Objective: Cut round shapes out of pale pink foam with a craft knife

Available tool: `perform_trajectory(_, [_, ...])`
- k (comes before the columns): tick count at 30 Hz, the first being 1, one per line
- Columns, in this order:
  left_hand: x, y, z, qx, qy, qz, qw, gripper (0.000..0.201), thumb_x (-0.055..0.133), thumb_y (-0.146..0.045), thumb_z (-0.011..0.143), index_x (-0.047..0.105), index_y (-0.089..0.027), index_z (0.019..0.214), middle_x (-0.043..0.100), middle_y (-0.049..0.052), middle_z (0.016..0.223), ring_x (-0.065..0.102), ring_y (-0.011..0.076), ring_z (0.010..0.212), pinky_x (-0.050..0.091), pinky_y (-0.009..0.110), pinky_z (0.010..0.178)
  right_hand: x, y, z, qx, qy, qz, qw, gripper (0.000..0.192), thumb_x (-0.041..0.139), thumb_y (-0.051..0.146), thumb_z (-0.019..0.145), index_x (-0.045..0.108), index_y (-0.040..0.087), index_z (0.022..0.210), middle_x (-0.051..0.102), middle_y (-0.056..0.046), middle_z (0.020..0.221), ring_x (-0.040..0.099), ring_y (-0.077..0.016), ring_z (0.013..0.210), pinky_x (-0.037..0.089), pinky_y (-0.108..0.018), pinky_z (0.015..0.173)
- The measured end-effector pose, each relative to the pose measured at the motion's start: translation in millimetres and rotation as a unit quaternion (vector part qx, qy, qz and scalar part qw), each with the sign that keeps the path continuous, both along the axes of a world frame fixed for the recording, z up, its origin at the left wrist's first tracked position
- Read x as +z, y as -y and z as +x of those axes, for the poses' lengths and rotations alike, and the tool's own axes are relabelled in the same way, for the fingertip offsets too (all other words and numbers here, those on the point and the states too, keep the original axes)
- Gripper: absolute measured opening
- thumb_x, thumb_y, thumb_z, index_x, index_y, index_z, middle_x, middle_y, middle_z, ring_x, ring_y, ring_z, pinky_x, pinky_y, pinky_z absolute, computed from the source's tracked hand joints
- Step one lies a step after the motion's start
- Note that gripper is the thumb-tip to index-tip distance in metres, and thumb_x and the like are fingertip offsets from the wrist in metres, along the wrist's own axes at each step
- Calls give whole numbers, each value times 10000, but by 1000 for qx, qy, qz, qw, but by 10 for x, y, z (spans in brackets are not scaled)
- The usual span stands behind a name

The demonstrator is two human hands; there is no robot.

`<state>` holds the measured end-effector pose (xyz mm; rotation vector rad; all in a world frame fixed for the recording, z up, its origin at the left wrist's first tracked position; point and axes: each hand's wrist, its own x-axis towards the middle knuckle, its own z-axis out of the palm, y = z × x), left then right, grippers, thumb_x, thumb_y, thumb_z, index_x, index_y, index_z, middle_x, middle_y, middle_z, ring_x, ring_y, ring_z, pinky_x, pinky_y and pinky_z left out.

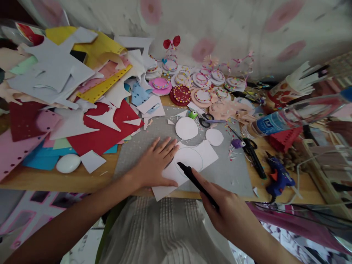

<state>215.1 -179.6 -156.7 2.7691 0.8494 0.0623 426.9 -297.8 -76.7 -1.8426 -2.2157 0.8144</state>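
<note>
My left hand (158, 165) lies flat with fingers spread on a white foam or card sheet (210, 156), holding it against the grey mat (233, 179). A thin circle outline is drawn on the sheet, and its far edge has a curved notch. In my right hand (222, 201) is a slim black craft knife (199, 185), its tip over the outlined circle; whether the tip touches the sheet I cannot tell. Just beyond the sheet lie a white disc (186, 128) and a smaller white disc (214, 137). Scissors (206, 120) rest behind them.
Foam scraps (52, 69) pile up on the left beside a white oval object (68, 163). Decorated discs (180, 95) line the wall. To the right are a blue glue gun (279, 179), a black-handled tool (254, 157), a clear bottle (302, 113) and a paper cup (283, 91).
</note>
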Motion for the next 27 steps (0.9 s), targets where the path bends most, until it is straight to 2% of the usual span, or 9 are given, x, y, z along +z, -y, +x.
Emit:
perform_trajectory(6, [8, -7, -14, 0, -3, 0, 1000, 1149, 273, -891, 725, 182, -77, 1531, 129, 138, 1613, 65, 329, 1493, -35, 499, 1189, -61, -21, -25, 0, 6, -16, 1000, 578, 366, 154, 927, 344, 210, 1502, 741, -87, 908, 708, -193, 664, 564, -285, 645])
perform_trajectory(10, [-7, -5, -5, 0, -1, -2, 1000, 1144, 275, -887, 732, 176, -74, 1531, 120, 138, 1614, 67, 327, 1493, -38, 501, 1187, -61, -32, -46, -2, 13, -27, 1000, 587, 355, 146, 919, 347, 211, 1502, 735, -81, 883, 701, -188, 653, 554, -270, 619])
perform_trajectory(19, [-17, -11, -6, 9, 8, -8, 1000, 1132, 323, -876, 733, 180, -88, 1533, 134, 117, 1614, 96, 312, 1490, -22, 486, 1192, -79, 41, -95, 34, 42, -27, 998, 641, 329, 115, 904, 240, 164, 1536, 675, -51, 723, 657, -184, 548, 490, -246, 516])
perform_trajectory(27, [-42, -28, -6, 9, 12, -12, 1000, 1145, 341, -883, 715, 175, -102, 1536, 144, 105, 1614, 98, 322, 1489, -36, 489, 1190, -122, 115, -10, 71, 101, -2, 992, 677, 333, 102, 887, 186, 189, 1542, 627, -7, 698, 641, -183, 498, 440, -255, 443])
